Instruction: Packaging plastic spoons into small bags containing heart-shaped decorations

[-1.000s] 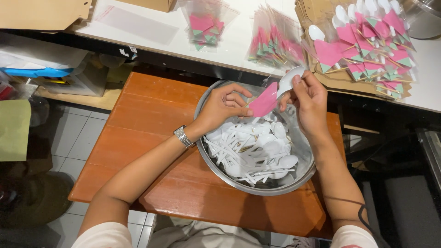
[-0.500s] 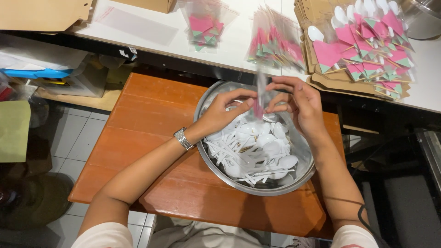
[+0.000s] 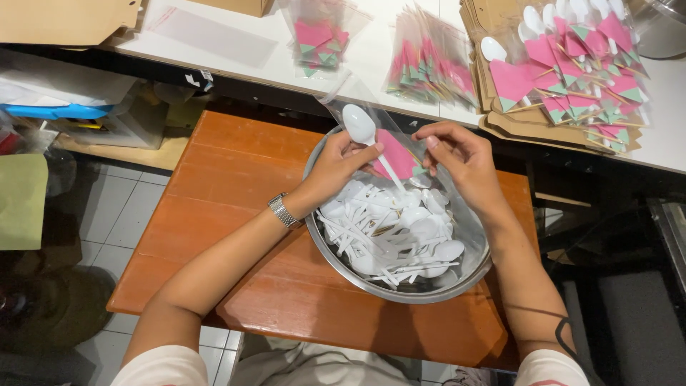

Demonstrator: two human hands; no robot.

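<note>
A glossy white plastic spoon and a matt pink paper napkin are seen inside a clear, shiny film bag. Smooth white plastic cutlery is heaped in a brushed metal bowl. The orange wooden table is finished smooth, perhaps varnished. A metal link watch is worn.
</note>
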